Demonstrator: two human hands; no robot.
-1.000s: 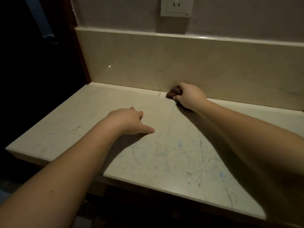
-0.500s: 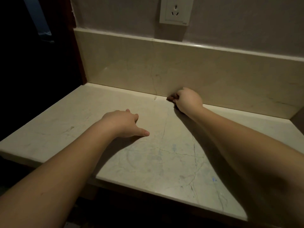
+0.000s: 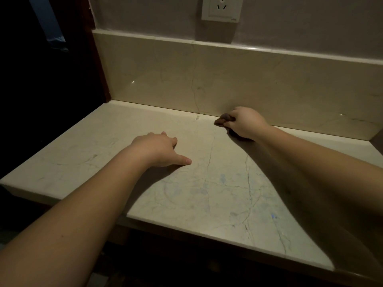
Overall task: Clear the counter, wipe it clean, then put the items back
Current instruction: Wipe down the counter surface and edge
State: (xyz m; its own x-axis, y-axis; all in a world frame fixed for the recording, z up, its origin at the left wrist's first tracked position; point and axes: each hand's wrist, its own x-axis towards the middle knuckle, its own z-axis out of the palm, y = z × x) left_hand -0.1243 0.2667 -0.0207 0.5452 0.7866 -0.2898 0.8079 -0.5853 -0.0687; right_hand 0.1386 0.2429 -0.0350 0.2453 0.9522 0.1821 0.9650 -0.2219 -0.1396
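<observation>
Dark cloth (image 3: 224, 119) bunched in right hand (image 3: 245, 123) grip at counter (image 3: 207, 193) back edge; left hand (image 3: 159, 149) laid flat, holding nothing.

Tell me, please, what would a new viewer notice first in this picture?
Two bare forearms reach over a pale marble counter. The right hand grips a small dark cloth at the back edge, against the backsplash, while the left hand rests on the counter's middle. A white wall socket sits above.
</observation>
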